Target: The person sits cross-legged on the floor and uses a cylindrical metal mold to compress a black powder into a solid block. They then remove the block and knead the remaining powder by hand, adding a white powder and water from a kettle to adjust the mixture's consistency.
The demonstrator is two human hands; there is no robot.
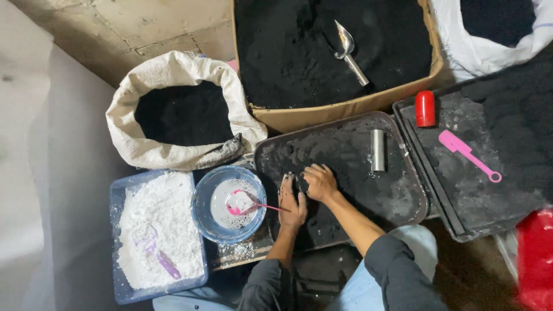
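My left hand (pixel 292 203) and my right hand (pixel 319 182) meet at the near left part of a black tray (pixel 397 198) dusted with black powder. Both hands are blackened and closed together around a small dark lump of powder between them; the lump itself is mostly hidden. A short metal cylinder (pixel 377 150) stands on the same tray, to the right of my hands. Left of my left hand a blue bowl (pixel 203 213) holds white powder and a pink spoon (pixel 245 206).
A blue tub of white powder (pixel 118 230) with a purple scoop (pixel 155 253) sits at the left. Behind it stands a white sack of black powder (pixel 173 72). A cardboard box of black powder (pixel 345 106) holds a metal scoop (pixel 348 52). A second tray (pixel 420 167) carries a red cylinder (pixel 425 108) and pink spatula (pixel 466 154).
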